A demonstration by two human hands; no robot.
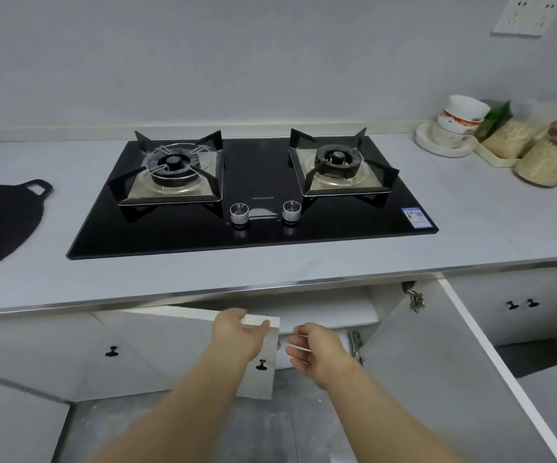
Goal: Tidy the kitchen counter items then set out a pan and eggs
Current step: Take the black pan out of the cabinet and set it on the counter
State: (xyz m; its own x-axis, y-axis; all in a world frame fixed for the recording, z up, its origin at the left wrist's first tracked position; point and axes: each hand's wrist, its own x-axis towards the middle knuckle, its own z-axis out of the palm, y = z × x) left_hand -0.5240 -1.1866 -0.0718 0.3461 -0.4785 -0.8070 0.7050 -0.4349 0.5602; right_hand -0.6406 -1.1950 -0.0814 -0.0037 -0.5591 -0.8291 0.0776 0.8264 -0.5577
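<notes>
- White left cabinet door [176,349], ajar: left hand [237,335] curls over its top edge, thumb on the front.
- Right hand [313,352] just beside it, fingers loosely bent, holding nothing.
- Right cabinet door [437,362] swung wide.
- Black pan [0,222] lies on the counter [470,212], left of the gas hob [253,195].

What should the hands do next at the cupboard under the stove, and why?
Probably pull the left door wider. The left hand grips its top edge, yet it stands only part open, while the right door is swung wide. The right hand hovers open at the gap, holding nothing, so more room would let it reach in.
</notes>
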